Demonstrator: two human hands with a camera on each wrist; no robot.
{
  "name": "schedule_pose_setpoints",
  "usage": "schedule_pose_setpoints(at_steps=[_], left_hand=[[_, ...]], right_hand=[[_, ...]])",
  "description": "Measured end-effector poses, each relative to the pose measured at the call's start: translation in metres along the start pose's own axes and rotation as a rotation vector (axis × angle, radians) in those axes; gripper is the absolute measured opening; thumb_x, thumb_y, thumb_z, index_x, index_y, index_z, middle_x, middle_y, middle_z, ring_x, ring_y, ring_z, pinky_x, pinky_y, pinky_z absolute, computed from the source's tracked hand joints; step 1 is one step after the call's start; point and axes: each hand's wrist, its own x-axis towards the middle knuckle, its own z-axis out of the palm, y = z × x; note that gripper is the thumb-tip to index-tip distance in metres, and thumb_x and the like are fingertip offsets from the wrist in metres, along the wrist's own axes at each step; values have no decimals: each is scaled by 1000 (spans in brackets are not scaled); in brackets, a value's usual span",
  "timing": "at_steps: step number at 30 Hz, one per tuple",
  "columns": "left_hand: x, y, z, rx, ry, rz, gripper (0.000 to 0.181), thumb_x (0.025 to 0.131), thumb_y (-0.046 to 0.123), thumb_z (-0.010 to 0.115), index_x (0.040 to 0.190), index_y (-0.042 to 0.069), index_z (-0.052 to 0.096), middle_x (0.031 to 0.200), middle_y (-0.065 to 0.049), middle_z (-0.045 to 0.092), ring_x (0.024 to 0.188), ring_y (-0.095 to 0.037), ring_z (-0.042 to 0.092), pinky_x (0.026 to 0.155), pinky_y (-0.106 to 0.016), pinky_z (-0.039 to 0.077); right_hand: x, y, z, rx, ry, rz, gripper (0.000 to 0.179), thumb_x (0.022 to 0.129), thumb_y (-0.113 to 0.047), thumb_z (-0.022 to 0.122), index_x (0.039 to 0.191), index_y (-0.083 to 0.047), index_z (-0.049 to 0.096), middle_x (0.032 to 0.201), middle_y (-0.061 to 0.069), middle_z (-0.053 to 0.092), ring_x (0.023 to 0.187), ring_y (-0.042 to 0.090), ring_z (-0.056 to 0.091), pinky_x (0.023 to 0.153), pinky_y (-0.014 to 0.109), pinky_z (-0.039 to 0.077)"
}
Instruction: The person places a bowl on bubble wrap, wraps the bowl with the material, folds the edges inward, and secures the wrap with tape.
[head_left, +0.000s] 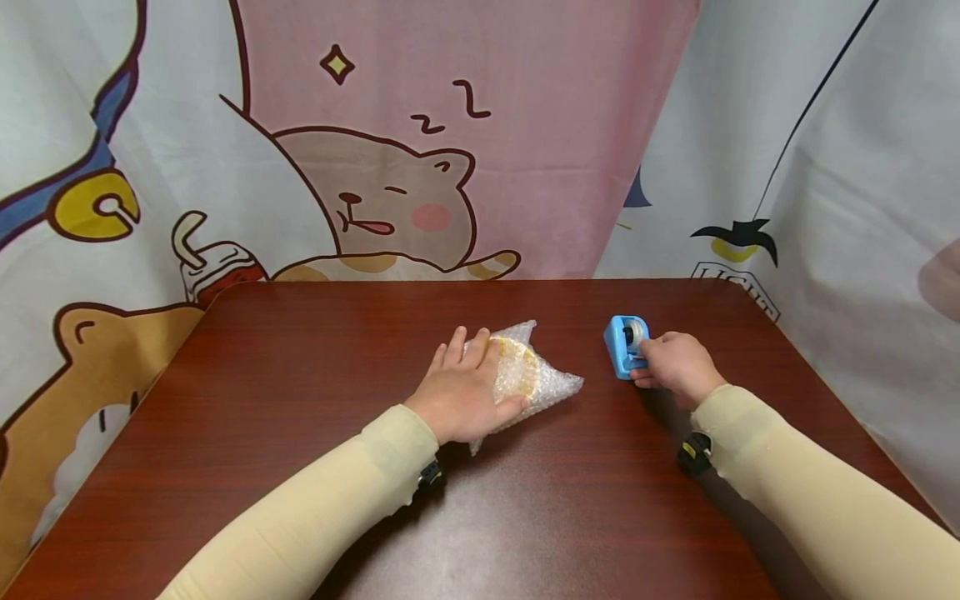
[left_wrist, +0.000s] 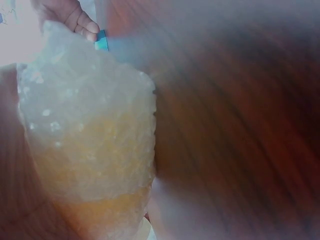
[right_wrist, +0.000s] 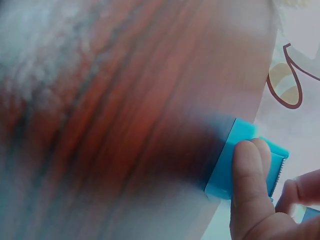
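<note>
A bubble-wrapped package [head_left: 551, 385] lies mid-table, a round yellow-edged shape showing through the clear wrap. Across its left part my left hand [head_left: 463, 387] rests with spread, straight fingers, covering much of it. The left wrist view shows the wrap [left_wrist: 90, 110] close up, yellow beneath the bubbles. To the right, a small blue tape dispenser [head_left: 618, 346] carries a roll of clear tape [head_left: 635, 332]. My right hand [head_left: 678, 367] grips the dispenser's right side. In the right wrist view the thumb [right_wrist: 247, 175] presses on the blue body beside its toothed cutter edge.
The brown wooden table [head_left: 315, 358] reaches back to a cartoon-printed curtain [head_left: 570, 125], which also hangs at both sides. A dark wrist camera [head_left: 695, 452] sits under my right forearm, and another wrist camera [head_left: 430, 475] under the left.
</note>
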Motion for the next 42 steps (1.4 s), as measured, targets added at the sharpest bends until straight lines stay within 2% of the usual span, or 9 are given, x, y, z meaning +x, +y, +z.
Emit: schedule_pose_setpoints(at_steps=[9,19,30,36,39,42], left_hand=[[1,0,0,4,-1,-8,99,99,77,39,170,11,18,179,-9,8,165,-38,0,133,-55,10],[1,0,-1,9,-11,-9,99,99,78,38,170,12,16,179,-8,6,165,-38,-2,133,-55,9],[1,-1,0,13,-9,-10,99,99,78,38,170,12,17,179,-8,6,165,-38,-1,133,-55,10],[1,0,0,11,-10,-10,99,99,78,39,170,12,17,179,-8,6,165,-38,-1,133,-55,10],[1,0,-1,12,-13,-12,100,99,78,38,170,12,17,179,-8,6,165,-38,-1,133,-55,9],[1,0,-1,12,-16,-14,100,99,78,38,170,12,16,179,-8,6,165,-38,-2,133,-55,9]], right_hand=[[-2,1,1,7,2,-9,57,113,-31,39,144,17,39,123,30,59,84,13,74,92,39,62],[-3,-2,2,37,9,19,64,109,-30,39,150,18,33,131,33,58,86,14,75,98,44,59],[-6,-2,3,80,15,2,62,105,-27,39,148,19,37,136,35,56,89,14,75,96,43,60],[-7,-2,3,88,8,6,62,105,-27,40,148,18,38,138,34,56,94,17,75,100,45,57],[-7,-2,3,89,6,6,57,105,-26,39,142,16,42,139,33,55,98,19,75,101,44,57],[-8,-1,3,94,1,2,46,105,-26,39,129,12,49,142,34,52,105,24,74,103,45,55]])
